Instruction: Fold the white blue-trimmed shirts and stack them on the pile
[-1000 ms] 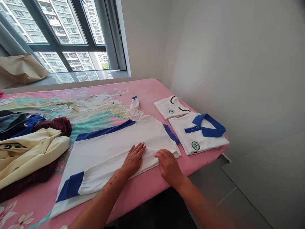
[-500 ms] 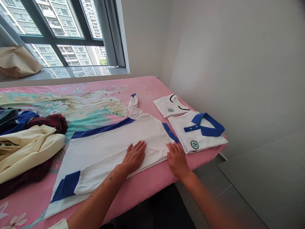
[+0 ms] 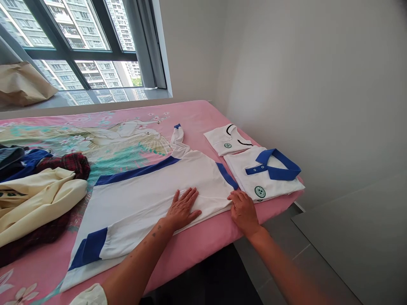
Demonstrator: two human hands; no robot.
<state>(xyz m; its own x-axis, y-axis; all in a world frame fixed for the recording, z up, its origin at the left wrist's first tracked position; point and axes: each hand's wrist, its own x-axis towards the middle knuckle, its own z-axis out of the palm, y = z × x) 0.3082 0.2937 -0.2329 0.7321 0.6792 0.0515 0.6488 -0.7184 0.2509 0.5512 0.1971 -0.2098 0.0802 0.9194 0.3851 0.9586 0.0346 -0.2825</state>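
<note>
A white long-sleeved shirt [image 3: 140, 192] with blue bands lies spread on the bed, its near side folded inward with the sleeve running along it. One sleeve points away at the far side. My left hand [image 3: 183, 210] rests flat on the shirt, fingers stretched out and thumb apart. At the near corner, beside the blue neckline, the curled fingers of my right hand [image 3: 244, 212] pinch the shirt's edge; the fingertips are partly hidden. Just beyond that hand lies a folded white polo shirt [image 3: 244, 182] with a blue collar and a round green badge.
A smaller folded white shirt [image 3: 218, 140] with black trim sits behind the polo. Heaped clothes [image 3: 47, 190] occupy the bed's left side. The pink patterned bed [image 3: 197, 250] ends at a near edge above grey floor. A paper bag [image 3: 25, 82] stands by the window.
My right hand has shifted slightly right along the shirt's edge. My left hand has slid a little right, its thumb now spread away from the fingers.
</note>
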